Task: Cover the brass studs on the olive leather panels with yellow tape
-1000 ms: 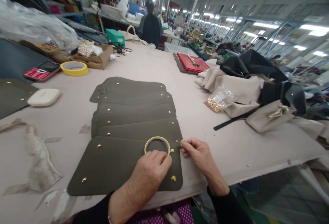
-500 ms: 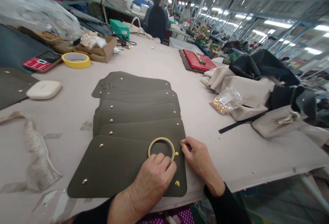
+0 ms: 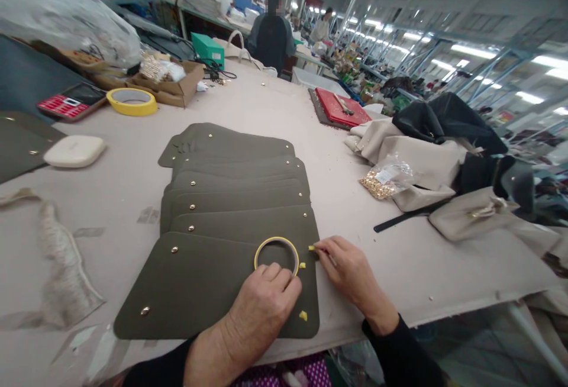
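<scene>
My left hand (image 3: 267,304) is closed on the near side of a thin roll of yellow tape (image 3: 276,240), held over the front panel. That dark olive panel (image 3: 190,292) lies nearest me, with gold studs along its left side and two yellow tape bits (image 3: 303,316) stuck near its right edge. My right hand (image 3: 344,265) pinches a small piece of yellow tape (image 3: 311,248) between thumb and finger, at the panel's upper right edge. Several more olive panels (image 3: 239,192) overlap behind it, each with studs.
At left are a thicker yellow tape roll (image 3: 132,109), a red calculator (image 3: 73,106), a white case (image 3: 74,151) and a cloth scrap (image 3: 66,274). On the right lie a bag of gold studs (image 3: 382,180) and beige bag pieces (image 3: 430,159). A person (image 3: 271,38) is at the back.
My right hand has drawn slightly back to the right, and more of the tape piece in its fingertips shows. My left hand keeps hold of the roll. The view has shifted slightly.
</scene>
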